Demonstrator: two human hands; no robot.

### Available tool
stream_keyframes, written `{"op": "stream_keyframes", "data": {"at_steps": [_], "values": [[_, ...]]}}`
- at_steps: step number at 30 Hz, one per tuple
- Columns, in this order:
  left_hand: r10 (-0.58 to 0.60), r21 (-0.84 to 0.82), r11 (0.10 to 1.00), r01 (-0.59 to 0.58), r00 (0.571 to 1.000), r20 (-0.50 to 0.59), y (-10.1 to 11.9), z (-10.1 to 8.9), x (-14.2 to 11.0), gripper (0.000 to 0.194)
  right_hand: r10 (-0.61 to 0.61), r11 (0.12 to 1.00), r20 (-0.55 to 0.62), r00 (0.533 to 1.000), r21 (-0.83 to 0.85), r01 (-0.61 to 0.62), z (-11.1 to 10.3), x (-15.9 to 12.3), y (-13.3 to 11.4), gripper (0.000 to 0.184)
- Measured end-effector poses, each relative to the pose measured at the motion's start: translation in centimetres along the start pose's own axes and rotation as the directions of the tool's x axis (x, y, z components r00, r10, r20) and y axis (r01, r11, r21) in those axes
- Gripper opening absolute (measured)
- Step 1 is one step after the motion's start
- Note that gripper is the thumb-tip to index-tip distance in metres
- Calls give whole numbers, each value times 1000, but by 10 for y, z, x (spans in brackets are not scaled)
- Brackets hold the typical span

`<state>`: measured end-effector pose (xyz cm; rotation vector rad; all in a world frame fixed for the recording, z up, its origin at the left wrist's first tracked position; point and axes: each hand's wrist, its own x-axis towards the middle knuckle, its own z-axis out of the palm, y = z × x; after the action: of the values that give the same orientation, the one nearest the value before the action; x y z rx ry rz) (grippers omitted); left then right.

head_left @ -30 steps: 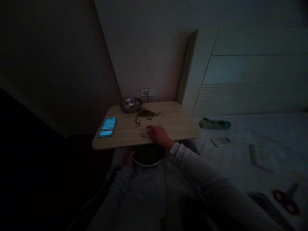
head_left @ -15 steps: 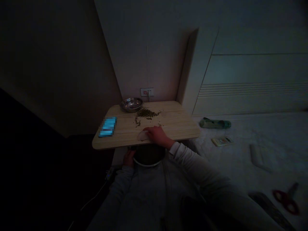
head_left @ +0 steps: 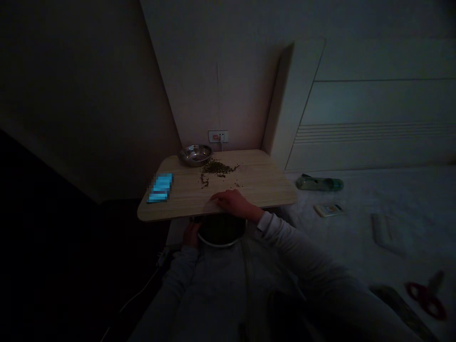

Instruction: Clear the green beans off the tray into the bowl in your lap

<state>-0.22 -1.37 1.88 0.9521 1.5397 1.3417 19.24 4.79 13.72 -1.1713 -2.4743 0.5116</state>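
At the front edge of the wooden tabletop (head_left: 260, 190), my right hand (head_left: 235, 203) is low over the surface with fingers bent together; whatever they hold is too faint to make out. A pile of small dark grains (head_left: 216, 167) lies farther back, with loose grains trailing forward. Below the edge, my left hand (head_left: 191, 233) grips the left side of a round bowl (head_left: 220, 245) with a pale rim and a dark inside. Part of this bowl is hidden under the tabletop. A shiny metal bowl (head_left: 195, 155) stands at the back left.
A phone with a blurred blue screen (head_left: 160, 188) lies on the table's left side. To the right, the bed (head_left: 352, 242) bears a greenish bottle (head_left: 319, 183), another phone (head_left: 328, 210) and red-handled scissors (head_left: 427, 297). A wall socket (head_left: 218, 136) is behind the table.
The pale, translucent patch by my right fingertips is no longer visible, nor are the few grains at the front edge. My right hand has shifted slightly; my left stays on the bowl.
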Motion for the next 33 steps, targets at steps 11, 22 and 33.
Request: {"op": "stream_keyframes", "data": {"at_steps": [11,22,33], "values": [[-88,-3,996,88,995,-40,4,10,1,5,326,934,-234,916,230,-274,-30,-41,74,32],[-94,68,993,96,995,-33,1,5,5,9,275,946,-115,954,211,-247,-1,-41,53,33],[-63,42,997,63,998,-8,-14,0,13,9,352,840,-339,873,525,-135,-14,2,69,33]]}}
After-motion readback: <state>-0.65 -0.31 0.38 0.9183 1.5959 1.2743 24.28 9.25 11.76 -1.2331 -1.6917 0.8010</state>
